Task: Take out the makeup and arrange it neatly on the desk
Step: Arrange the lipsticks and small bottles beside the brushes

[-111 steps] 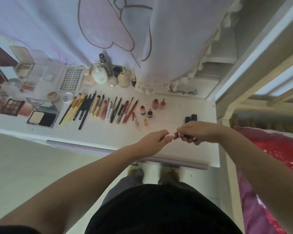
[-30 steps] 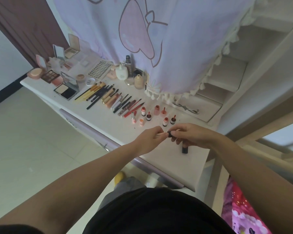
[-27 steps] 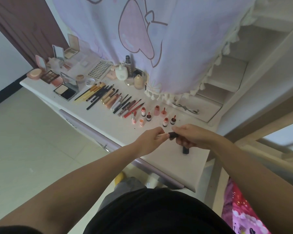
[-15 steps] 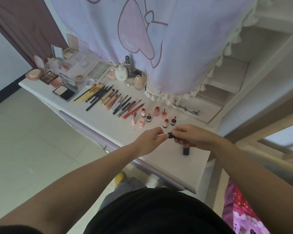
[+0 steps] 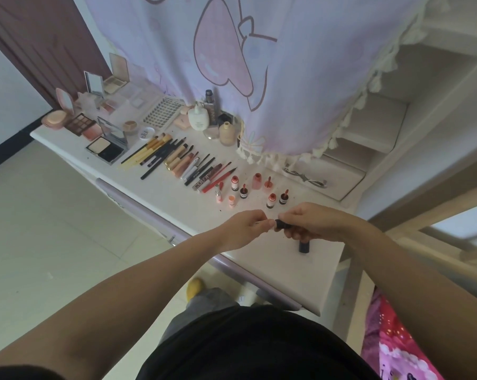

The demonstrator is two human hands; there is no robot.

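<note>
So both hands were caught over the near right part of the desk (image 5: 174, 200), meeting at about the middle of the shot. A small dark tube (image 5: 280, 224) was clamped in the right hand (image 5: 311, 222), fingers curled round it, with only its dark end poking out toward 9 o'clock. The left hand (image 5: 245, 229) was pinched at that end, fingertips closed on something thin and pale that was too small to be made out properly. A second dark tube (image 5: 304, 246) was stood upright on the desk just below the right hand, at roughly 5 o'clock from it.

Up at 12 o'clock from the hands, a bunch of little lip tint bottles (image 5: 271, 200) with red and orange tops were stood in loose pairs. Further out toward 10 o'clock, a row of pencils and lip tubes (image 5: 204, 174) was laid side by side at a slant, then a fan of makeup brushes (image 5: 149, 149) right next to that. An open powder compact (image 5: 105, 148) and an eyeshadow palette (image 5: 79, 124) were parked at the far left end, near the desk's corner. A white bottle (image 5: 198, 119) and a beige foundation bottle (image 5: 227, 133) were tucked at the back edge, right under a lilac cartoon curtain (image 5: 259, 64) hung over the desk. A bit of pink bedding (image 5: 396, 349) was seen at 4 o'clock.
</note>
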